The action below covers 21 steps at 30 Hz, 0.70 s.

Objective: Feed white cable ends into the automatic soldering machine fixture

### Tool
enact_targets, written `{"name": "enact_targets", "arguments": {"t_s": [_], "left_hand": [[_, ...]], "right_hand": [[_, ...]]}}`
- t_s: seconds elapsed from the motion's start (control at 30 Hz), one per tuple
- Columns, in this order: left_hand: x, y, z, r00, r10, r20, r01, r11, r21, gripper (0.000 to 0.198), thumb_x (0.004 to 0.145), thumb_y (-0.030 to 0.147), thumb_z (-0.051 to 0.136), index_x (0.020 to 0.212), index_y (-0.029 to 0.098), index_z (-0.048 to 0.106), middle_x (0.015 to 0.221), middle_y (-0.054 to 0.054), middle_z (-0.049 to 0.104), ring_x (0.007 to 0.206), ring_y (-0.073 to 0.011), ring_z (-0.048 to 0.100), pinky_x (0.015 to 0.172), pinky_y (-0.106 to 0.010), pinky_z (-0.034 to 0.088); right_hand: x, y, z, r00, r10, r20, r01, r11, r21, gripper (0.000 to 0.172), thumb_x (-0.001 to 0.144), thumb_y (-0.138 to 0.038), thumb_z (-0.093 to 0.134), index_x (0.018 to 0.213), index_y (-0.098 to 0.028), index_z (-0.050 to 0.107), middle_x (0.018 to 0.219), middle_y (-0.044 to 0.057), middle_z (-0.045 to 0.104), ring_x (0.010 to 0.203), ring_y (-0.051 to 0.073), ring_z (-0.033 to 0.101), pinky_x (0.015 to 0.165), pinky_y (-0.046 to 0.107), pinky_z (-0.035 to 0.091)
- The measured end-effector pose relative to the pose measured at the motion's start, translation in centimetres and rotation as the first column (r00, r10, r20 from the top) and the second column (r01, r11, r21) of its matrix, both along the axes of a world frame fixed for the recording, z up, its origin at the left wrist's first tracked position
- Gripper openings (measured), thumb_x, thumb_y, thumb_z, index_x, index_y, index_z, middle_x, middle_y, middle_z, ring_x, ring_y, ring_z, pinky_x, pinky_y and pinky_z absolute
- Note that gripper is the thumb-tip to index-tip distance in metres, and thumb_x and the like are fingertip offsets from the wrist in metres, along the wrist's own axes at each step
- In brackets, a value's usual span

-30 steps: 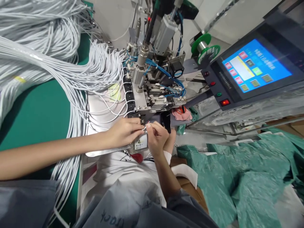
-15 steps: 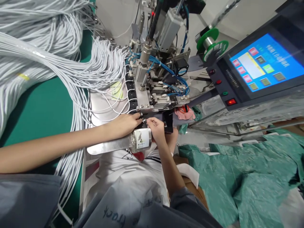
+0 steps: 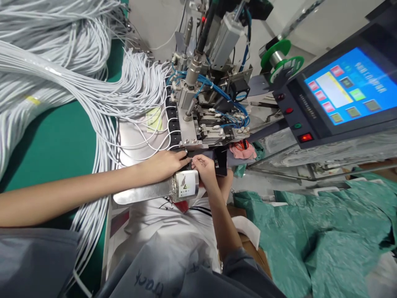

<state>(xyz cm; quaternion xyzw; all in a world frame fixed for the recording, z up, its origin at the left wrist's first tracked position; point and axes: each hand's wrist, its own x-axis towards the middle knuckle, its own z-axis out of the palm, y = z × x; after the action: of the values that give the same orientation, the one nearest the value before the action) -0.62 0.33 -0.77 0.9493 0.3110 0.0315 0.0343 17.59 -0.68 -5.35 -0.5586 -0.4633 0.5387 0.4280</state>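
By the machine [image 3: 188, 131], the right hand [image 3: 204, 167] pinched what looked like a tiny wire end [image 3: 191, 159], just beside the left hand [image 3: 166, 164], whose grip I couldn't tell. The step seemed to be lining it up; the next move needed a steady touch.

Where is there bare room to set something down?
Widest: the green tabletop, bordered by white cables and the left forearm. Narrower: metal plate along that forearm's near side. Crowded: around the left hand and right hand, beside the machine.
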Motion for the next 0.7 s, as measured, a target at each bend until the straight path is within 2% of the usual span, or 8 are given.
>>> {"name": "enact_targets", "arguments": {"t_s": [0.23, 0.43, 0.57, 0.7], "left_hand": [[0.1, 0.1, 0.2, 0.999, -0.024, -0.044, 0.024, 1.000, -0.001, 0.036, 0.086, 0.009, 0.042, 0.121, 0.011, 0.051, 0.097, -0.010, 0.057, 0.075, -0.0197, 0.064, 0.059, -0.029, 0.049], [0.1, 0.1, -0.2, 0.998, -0.028, -0.049, 0.028, 1.000, 0.002, 0.036, 0.085, 0.007, 0.041, 0.120, 0.011, 0.050, 0.095, -0.010, 0.058, 0.076, -0.0175, 0.063, 0.061, -0.026, 0.049], [0.3, 0.0, -0.4, 0.995, -0.060, -0.085, 0.063, 0.997, 0.038, 0.035, 0.085, 0.004, 0.039, 0.117, 0.009, 0.052, 0.094, -0.011, 0.057, 0.072, -0.0181, 0.063, 0.058, -0.028, 0.048], [0.3, 0.0, -0.2, 0.994, -0.069, -0.084, 0.075, 0.995, 0.068, 0.033, 0.085, 0.005, 0.041, 0.115, 0.008, 0.053, 0.093, -0.010, 0.058, 0.068, -0.0177, 0.062, 0.055, -0.028, 0.046]], "right_hand": [[-0.1, 0.0, -0.1, 1.000, 0.017, -0.019, -0.017, 1.000, -0.021, 0.018, 0.069, -0.032, 0.061, 0.064, -0.016, 0.055, 0.049, -0.006, 0.045, 0.045, 0.007, 0.039, 0.045, 0.021, 0.031], [-0.1, 0.3, -0.2, 0.999, -0.022, -0.034, 0.021, 1.000, -0.017, 0.021, 0.069, -0.036, 0.062, 0.070, -0.016, 0.058, 0.057, -0.002, 0.055, 0.049, 0.008, 0.047, 0.047, 0.022, 0.039], [0.0, 0.9, -0.2, 0.999, 0.047, -0.022, -0.048, 0.996, -0.069, 0.021, 0.066, -0.036, 0.063, 0.065, -0.016, 0.055, 0.051, -0.004, 0.051, 0.045, 0.008, 0.044, 0.045, 0.021, 0.035], [0.0, 1.0, -0.5, 0.990, 0.140, -0.022, -0.141, 0.988, -0.061, 0.026, 0.070, -0.039, 0.058, 0.058, -0.018, 0.047, 0.048, -0.006, 0.042, 0.043, 0.007, 0.035, 0.043, 0.021, 0.027]]}}
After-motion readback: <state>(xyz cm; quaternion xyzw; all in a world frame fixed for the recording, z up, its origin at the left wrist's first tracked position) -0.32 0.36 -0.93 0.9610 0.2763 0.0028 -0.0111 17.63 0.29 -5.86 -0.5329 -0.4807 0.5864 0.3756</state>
